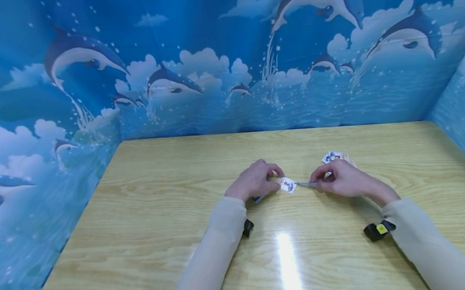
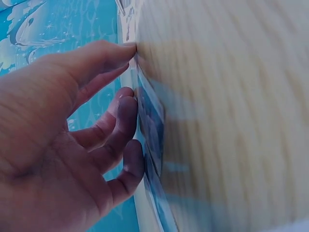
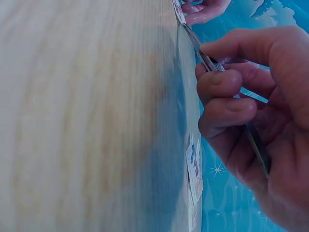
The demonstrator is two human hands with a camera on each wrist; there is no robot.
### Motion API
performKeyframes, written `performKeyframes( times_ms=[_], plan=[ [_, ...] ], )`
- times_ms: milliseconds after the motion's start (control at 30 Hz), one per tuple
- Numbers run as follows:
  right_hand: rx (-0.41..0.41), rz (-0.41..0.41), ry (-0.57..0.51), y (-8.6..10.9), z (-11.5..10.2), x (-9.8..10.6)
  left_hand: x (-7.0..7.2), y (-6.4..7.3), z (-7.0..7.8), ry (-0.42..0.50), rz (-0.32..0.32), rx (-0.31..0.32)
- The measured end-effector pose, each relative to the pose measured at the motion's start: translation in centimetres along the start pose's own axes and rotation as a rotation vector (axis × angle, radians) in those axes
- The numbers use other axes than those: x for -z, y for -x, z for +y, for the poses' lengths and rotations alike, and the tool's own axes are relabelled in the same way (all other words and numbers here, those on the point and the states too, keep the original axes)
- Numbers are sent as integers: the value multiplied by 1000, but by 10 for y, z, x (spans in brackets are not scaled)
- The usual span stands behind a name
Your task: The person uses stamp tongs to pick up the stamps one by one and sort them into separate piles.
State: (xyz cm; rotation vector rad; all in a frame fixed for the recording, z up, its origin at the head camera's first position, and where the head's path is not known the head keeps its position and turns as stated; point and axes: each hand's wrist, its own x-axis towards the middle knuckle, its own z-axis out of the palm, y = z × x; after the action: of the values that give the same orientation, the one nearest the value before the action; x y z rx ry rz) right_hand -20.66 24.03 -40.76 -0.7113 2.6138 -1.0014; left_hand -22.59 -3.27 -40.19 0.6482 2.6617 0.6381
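Observation:
In the head view my left hand (image 1: pixel 258 180) is at mid-table, its thumb and fingertips pinching the left edge of a small white card (image 1: pixel 288 185) with a red and blue picture. My right hand (image 1: pixel 344 179) grips metal tweezers (image 3: pixel 258 147) between thumb and fingers. Their tips meet the card's right edge. Under the curled lower fingers of my left hand, blue-toned flat cards (image 2: pixel 152 118) lie on the table, partly hidden by that hand in the head view.
Beyond my right hand lie more small printed pieces (image 1: pixel 332 156), partly covered by it. The wood-grain table (image 1: pixel 158 211) ends at a blue dolphin-print curtain (image 1: pixel 208 85) at the back and sides. Black wrist devices (image 1: pixel 376 231) sit at both cuffs.

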Motion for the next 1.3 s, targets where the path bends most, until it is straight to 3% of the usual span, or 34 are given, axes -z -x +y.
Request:
performKeyframes(
  times_ms=[233, 367, 800, 1300],
  plan=[
    [-5, 37, -25, 8, -2, -1, 4, 3, -4, 74, 15, -32],
    [-7, 70, -21, 13, -3, 0, 11, 9, -6, 88, 16, -14],
    [-89, 143, -38, 35, -1, 1, 21, 36, -25, -6, -27, 45],
    [-202, 201, -26, 57, 3, 7, 16, 41, -30, 19, -24, 65]
  ],
)
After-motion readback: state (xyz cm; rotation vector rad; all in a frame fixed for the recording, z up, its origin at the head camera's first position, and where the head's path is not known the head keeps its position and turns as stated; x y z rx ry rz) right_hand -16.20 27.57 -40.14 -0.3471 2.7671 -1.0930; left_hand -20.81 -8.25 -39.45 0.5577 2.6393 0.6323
